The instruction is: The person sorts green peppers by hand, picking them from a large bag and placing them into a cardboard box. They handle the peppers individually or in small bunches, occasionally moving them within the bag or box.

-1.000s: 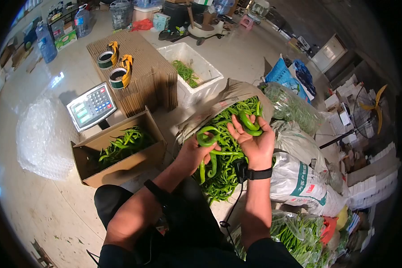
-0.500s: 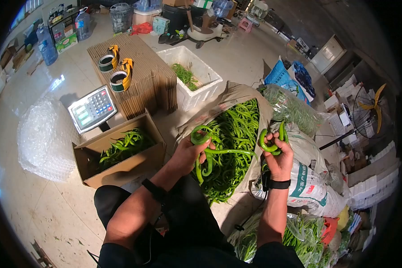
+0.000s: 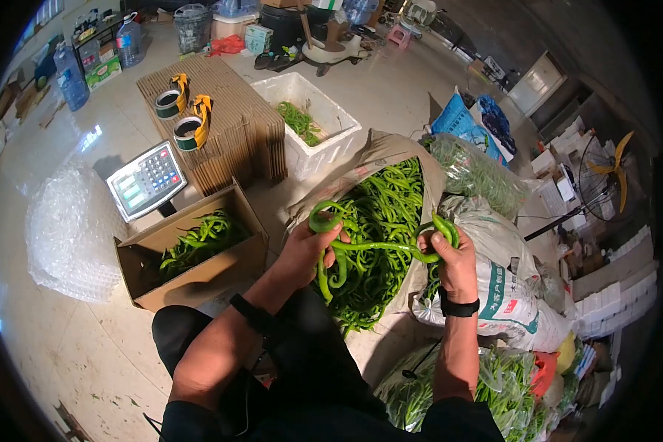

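My left hand [image 3: 307,254] is closed around several long, curled green peppers [image 3: 338,275], which hang and stick out past the fingers. One long pepper [image 3: 376,246] stretches from it across to my right hand [image 3: 453,267]. That hand is also closed, with curved green peppers [image 3: 445,229] between thumb and fingers. Both hands are over a large open sack [image 3: 429,171] heaped with green peppers [image 3: 390,195]. To the left stands an open cardboard box [image 3: 191,278] with green peppers [image 3: 199,239] inside.
A scale display [image 3: 146,180] stands behind the box, beside bubble wrap [image 3: 74,228]. Tape rolls [image 3: 187,134] lie on stacked flat cardboard [image 3: 221,96]. Farther back is a white foam box [image 3: 339,136] with some peppers. Filled sacks [image 3: 504,276] and a fan [image 3: 604,177] are at right.
My right hand has moved slightly down and turned inward, and its fingers now meet the far end of the long pepper. The left hand keeps its peppers. The view has shifted slightly.
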Demonstrator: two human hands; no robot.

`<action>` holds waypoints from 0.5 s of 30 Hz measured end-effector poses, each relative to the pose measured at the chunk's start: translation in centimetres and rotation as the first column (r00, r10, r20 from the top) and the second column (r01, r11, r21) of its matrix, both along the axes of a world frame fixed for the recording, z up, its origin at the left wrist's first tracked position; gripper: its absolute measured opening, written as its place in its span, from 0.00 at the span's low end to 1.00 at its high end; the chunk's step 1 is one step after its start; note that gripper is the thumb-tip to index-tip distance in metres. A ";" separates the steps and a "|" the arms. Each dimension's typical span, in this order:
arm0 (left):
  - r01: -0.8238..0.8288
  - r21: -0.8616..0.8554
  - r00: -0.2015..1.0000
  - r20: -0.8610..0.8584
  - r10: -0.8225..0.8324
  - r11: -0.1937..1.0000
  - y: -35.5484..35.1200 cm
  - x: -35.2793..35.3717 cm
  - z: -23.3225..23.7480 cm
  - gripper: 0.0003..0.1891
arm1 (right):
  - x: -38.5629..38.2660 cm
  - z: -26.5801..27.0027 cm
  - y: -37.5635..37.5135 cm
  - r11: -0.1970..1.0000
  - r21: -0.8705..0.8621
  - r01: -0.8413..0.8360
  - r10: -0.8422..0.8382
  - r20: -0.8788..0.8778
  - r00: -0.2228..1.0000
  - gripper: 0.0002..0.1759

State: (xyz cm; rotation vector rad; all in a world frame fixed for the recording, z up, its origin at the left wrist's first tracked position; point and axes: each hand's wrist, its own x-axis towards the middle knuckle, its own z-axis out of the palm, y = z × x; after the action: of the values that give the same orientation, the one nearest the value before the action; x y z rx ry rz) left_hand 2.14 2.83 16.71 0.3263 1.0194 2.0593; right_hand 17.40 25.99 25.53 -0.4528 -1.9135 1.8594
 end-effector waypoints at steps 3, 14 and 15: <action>-0.024 0.011 1.000 0.002 0.024 1.000 0.3 0.2 0.1 0.12 | -0.2 -0.8 -1.2 0.997 0.061 -0.053 0.053 -0.002 0.999 0.11; -0.071 0.032 0.997 0.018 0.071 0.997 0.2 0.4 0.3 0.11 | -1.7 -1.9 -3.3 0.999 0.049 -0.004 0.005 -0.020 1.000 0.09; -0.074 0.033 0.997 0.017 0.073 0.997 0.0 0.4 0.1 0.11 | -1.9 -1.8 -3.4 0.998 -0.057 -0.018 0.014 -0.066 0.998 0.08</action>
State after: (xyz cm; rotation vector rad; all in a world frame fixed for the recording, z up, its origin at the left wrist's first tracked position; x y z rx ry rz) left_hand 2.50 2.87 16.85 0.2932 1.0017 2.1435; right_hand 15.50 22.60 23.69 -0.3908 -1.8303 1.9197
